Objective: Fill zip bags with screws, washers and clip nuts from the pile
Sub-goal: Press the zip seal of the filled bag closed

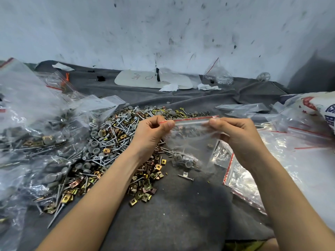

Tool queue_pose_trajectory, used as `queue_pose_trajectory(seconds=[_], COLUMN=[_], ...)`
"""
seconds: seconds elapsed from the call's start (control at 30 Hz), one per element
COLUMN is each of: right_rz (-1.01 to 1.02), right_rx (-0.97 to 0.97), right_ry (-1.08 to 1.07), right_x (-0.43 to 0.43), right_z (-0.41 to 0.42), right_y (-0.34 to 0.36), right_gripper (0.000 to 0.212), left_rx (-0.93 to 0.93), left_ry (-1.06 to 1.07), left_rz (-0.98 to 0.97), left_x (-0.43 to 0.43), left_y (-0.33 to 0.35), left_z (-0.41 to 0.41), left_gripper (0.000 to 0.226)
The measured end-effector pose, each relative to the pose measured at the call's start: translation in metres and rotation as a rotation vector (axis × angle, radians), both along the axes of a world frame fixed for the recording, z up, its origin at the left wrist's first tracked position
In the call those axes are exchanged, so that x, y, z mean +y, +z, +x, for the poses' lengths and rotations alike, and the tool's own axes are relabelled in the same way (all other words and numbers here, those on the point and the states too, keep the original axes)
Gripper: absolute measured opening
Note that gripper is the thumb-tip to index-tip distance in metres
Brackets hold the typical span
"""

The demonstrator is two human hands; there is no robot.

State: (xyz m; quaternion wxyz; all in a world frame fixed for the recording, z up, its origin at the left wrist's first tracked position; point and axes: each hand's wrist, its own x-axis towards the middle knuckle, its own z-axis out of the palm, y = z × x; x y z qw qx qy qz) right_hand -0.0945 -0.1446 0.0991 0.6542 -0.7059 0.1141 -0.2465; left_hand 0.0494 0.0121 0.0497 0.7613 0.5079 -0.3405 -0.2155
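Two grips — left hand (pixel 152 132), right hand (pixel 235 134) — pinch zip bag (pixel 194 140) seal | contents (pixel 186 161) blurred

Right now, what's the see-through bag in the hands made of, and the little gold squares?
The bag looks like thin clear plastic: you can see through it and it crinkles. The gold squares look like metal with a shiny yellowish coating, since they glint; I cannot be sure.
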Motion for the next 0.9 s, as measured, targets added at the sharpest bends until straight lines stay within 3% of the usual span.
queue_pose_trajectory(seconds=[0.17,0.3,0.43,0.53,0.63,0.77,0.9], right_rz=[0.044,0.131,0.163,0.019,-0.287,-0.395,-0.478], right_rx=[-0.041,-0.070,-0.104,-0.009,0.301,0.423,0.626], right_ry=[-0.130,-0.076,-0.198,-0.388,-0.518,-0.604,-0.596], right_x=[-0.002,0.000,-0.007,-0.017,-0.027,-0.038,-0.035], right_z=[0.002,-0.001,-0.004,-0.001,-0.004,-0.012,-0.002], right_y=[-0.002,-0.009,-0.006,-0.006,-0.019,-0.030,-0.035], right_gripper=[0.019,0.024,0.028,0.025,0.012,0.009,0.008], left_rx=[-0.005,-0.284,-0.207,-0.168,-0.298,-0.561,-0.729], left_ry=[-0.011,-0.021,0.089,0.236,0.508,0.913,1.187], left_rz=[0.025,0.234,0.197,0.091,0.095,0.481,1.146], left_x=[-0.002,-0.004,-0.019,-0.006,0.021,0.065,0.125], left_y=[-0.002,-0.016,-0.006,0.033,0.069,0.101,0.105], left_z=[-0.003,-0.016,-0.033,-0.025,-0.009,0.028,0.074], left_gripper=[0.044,0.033,0.034,0.027,0.024,0.025,0.034])
